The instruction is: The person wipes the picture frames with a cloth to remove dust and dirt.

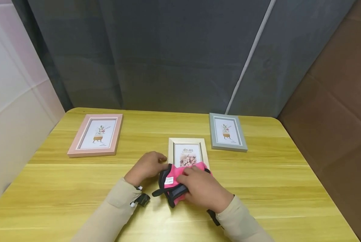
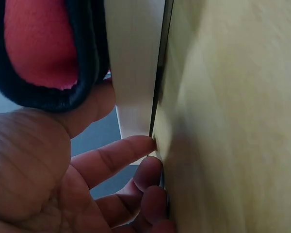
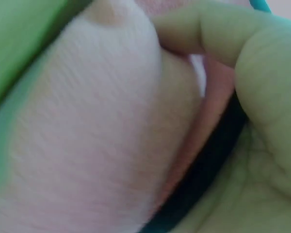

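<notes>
A cream picture frame (image 1: 172,148) lies face up near the middle of the table, with a floral print inside. My right hand (image 1: 205,188) grips a pink cleaning cloth (image 1: 176,171) with black edging, a hanging loop and a white label. The cloth covers the frame's near part. In the right wrist view, fuzzy cloth (image 3: 97,126) bunches against the fingers. At the frame's left side, my left hand (image 1: 147,168) pinches its edge. The left wrist view shows the thumb behind the cloth and the index fingertip low on the frame's side (image 2: 136,63), close to the tabletop.
A pink picture frame (image 1: 118,134) lies at the back left of the wooden table (image 1: 62,188). A grey-blue picture frame (image 1: 228,147) lies at the back right. A dark curtain (image 1: 168,60) hangs behind the table's far edge, and a brown one (image 1: 334,94) hangs at the right.
</notes>
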Demonstrator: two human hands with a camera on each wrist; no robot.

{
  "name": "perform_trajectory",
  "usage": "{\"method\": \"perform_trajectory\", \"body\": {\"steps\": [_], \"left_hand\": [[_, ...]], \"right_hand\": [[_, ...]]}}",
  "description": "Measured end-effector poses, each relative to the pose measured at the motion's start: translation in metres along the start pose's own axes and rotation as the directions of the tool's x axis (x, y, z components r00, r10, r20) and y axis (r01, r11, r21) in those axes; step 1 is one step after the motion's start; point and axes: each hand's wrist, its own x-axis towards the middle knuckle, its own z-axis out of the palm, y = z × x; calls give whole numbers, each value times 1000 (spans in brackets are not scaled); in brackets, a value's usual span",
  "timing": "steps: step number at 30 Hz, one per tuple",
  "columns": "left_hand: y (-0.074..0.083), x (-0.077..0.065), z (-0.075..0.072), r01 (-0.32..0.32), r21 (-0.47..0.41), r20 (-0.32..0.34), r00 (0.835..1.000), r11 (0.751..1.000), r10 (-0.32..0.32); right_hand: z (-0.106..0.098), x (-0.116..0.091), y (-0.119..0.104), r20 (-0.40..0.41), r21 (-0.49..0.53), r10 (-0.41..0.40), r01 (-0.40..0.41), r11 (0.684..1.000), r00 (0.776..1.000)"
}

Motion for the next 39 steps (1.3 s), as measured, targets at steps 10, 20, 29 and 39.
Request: {"method": "perform_trajectory", "body": {"steps": [10,20,29,39], "left_hand": [[0,-3,0,-2,-77,7,1000,997,2],[2,-4,0,0,-59,-3,1000,998,0],[2,-3,0,0,-61,11,1000,998,0],[1,-2,-1,0,-31,3,1000,1000,0]], "right_hand": [[-13,-13,29,52,37,285,-287,957,957],[-6,-3,-1,19,45,-72,71,996,997],[-10,-10,22,27,1,237,-237,971,971],[-6,-4,10,10,-30,46,-46,998,999]]}}
